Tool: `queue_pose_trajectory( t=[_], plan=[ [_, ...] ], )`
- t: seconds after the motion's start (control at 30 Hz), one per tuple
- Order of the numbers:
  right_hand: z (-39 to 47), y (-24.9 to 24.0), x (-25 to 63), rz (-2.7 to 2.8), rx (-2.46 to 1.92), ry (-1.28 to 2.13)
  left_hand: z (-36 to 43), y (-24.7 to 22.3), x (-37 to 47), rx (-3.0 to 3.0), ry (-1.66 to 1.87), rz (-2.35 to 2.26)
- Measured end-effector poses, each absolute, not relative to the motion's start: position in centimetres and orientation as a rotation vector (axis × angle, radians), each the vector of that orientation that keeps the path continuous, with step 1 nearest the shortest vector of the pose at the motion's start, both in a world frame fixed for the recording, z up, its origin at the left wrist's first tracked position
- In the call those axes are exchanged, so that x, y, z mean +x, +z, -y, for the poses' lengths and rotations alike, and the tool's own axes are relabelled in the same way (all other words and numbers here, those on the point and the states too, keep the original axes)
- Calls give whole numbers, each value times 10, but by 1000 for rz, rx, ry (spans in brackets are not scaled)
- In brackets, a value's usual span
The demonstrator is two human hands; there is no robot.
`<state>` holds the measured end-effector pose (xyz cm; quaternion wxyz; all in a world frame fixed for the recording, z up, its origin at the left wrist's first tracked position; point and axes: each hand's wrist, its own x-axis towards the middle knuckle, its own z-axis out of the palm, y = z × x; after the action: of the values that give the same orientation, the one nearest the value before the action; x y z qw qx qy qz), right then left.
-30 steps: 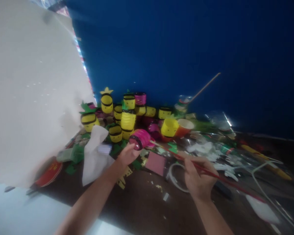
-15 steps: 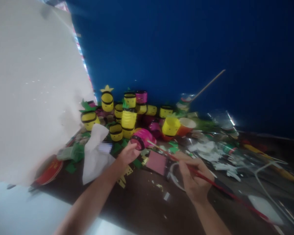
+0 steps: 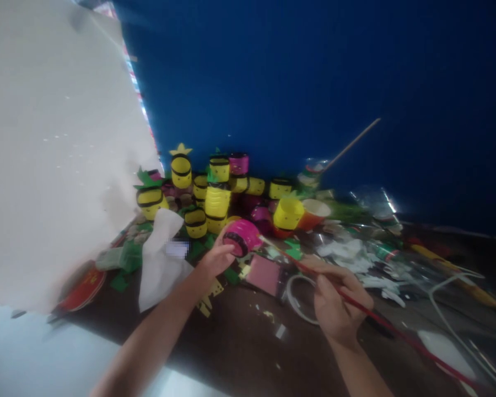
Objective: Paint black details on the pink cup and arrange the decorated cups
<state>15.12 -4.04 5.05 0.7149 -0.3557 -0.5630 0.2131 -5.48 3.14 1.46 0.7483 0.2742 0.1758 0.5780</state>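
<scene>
My left hand [image 3: 219,258] is wrapped round a bright pink cup [image 3: 248,230] with a dark rim. The cup lies tilted on its side, its dark end turned towards me. In my right hand [image 3: 341,306] is a long red-handled paintbrush [image 3: 405,335], its handle running back to the lower right. The brush's pale tip is at the right end of the pink cup; blur hides whether it touches. Behind the cup stand several yellow cups [image 3: 217,202] with black bands, some topped with green or yellow leaf shapes.
A white cloth or bag [image 3: 159,270] stands left of my left hand. On the brown table [image 3: 240,342] lie a pink square [image 3: 265,274], a white ring [image 3: 300,300] and scraps. White crumpled pieces [image 3: 351,256] and clear plastic lie at right. A red bowl-like object [image 3: 84,289] is far left.
My right hand has shifted right and slightly down, drawing the brush tip from the pink cup's side to its right end. The cup has turned a little in my left hand.
</scene>
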Motion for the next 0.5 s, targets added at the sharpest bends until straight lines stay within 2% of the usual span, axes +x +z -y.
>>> queue_pose_trajectory(
  t=[0.5],
  plan=[
    [40, 61, 150, 1356, -735, 443, -31, 18, -55, 674, 1222, -406]
  ],
)
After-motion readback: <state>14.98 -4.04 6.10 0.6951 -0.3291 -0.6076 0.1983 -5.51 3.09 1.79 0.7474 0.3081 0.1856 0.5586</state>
